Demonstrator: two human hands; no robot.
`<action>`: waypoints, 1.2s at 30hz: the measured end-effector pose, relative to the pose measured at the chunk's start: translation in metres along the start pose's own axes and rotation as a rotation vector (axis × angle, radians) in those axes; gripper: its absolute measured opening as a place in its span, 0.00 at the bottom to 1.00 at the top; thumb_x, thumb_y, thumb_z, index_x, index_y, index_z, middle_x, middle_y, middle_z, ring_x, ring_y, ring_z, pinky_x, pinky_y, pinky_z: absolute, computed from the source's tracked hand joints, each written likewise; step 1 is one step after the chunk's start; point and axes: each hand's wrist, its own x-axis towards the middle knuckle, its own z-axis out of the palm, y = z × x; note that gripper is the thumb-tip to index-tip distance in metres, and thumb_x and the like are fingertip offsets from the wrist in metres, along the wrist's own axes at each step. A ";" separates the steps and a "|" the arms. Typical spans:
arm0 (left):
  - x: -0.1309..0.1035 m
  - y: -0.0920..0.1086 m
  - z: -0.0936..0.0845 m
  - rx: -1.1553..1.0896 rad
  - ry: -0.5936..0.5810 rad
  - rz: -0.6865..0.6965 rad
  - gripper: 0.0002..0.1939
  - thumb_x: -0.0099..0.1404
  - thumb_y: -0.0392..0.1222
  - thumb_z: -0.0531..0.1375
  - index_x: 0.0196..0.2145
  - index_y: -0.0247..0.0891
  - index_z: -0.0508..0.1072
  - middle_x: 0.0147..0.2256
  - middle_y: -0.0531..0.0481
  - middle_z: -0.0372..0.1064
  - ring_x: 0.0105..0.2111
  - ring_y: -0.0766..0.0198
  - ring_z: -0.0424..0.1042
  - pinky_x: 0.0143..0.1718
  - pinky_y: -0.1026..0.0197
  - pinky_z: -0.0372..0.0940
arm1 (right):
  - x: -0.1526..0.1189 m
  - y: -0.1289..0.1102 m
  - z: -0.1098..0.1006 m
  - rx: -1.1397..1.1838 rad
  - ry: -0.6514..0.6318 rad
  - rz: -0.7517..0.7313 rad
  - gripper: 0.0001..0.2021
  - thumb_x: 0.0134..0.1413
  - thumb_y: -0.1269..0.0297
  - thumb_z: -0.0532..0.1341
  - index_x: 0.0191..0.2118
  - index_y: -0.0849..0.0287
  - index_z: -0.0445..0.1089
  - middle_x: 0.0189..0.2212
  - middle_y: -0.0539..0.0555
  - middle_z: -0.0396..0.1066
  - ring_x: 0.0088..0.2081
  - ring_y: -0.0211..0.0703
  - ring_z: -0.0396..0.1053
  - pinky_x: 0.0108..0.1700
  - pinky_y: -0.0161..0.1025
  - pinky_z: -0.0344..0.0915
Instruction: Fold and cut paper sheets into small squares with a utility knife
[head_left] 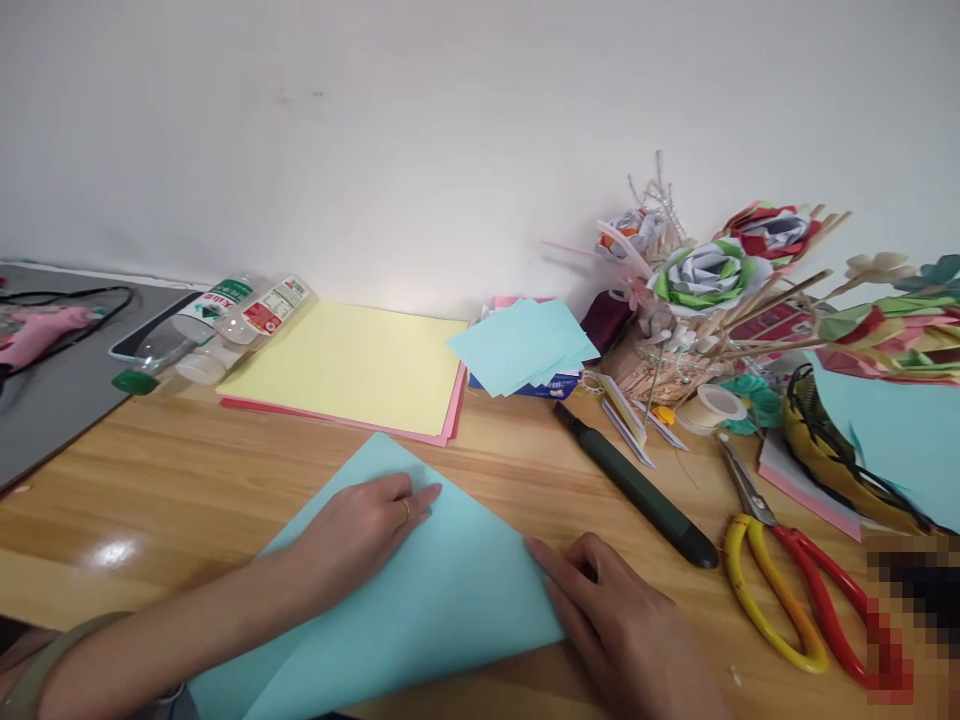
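Observation:
A light blue sheet of paper (442, 590), folded over with a slanting layer edge at its lower left, lies on the wooden table in front of me. My left hand (375, 520) rests on its upper part, fingers stretched out and pressing down, with a thin ring on one finger. At the paper's right edge is my right hand (622, 620), its thumb and forefinger closed on the edge near the right corner. The other fingers of that hand are bent and partly hidden. The paper's lower edge runs toward the bottom of the view.
Yellow paper (345, 365) tops a stack behind. Small blue sheets (525, 345) lie on a box. A dark green utility knife (645, 495) and scissors (765, 530) lie right, below paper flowers (709, 275). Plastic bottles (259, 310) and a pink glue gun (49, 335) lie left.

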 end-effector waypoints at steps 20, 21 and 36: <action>-0.001 0.003 -0.003 -0.036 0.101 0.070 0.24 0.74 0.46 0.40 0.37 0.38 0.74 0.25 0.53 0.63 0.23 0.68 0.64 0.26 0.67 0.61 | -0.001 -0.011 -0.005 -0.417 0.257 -0.099 0.18 0.65 0.58 0.46 0.47 0.60 0.69 0.38 0.60 0.72 0.39 0.47 0.71 0.39 0.44 0.66; -0.001 0.003 -0.003 -0.047 0.108 0.064 0.24 0.74 0.46 0.40 0.37 0.38 0.74 0.25 0.53 0.64 0.23 0.68 0.64 0.26 0.67 0.61 | -0.003 -0.015 -0.004 -0.461 0.289 -0.145 0.20 0.65 0.55 0.46 0.48 0.61 0.69 0.42 0.61 0.72 0.43 0.48 0.70 0.43 0.44 0.64; -0.010 -0.013 0.005 0.003 0.165 0.211 0.19 0.73 0.41 0.45 0.56 0.40 0.67 0.35 0.50 0.70 0.29 0.69 0.73 0.30 0.70 0.65 | -0.031 -0.031 0.021 -0.444 0.162 -0.233 0.37 0.52 0.33 0.47 0.55 0.57 0.66 0.55 0.52 0.66 0.58 0.46 0.59 0.54 0.42 0.58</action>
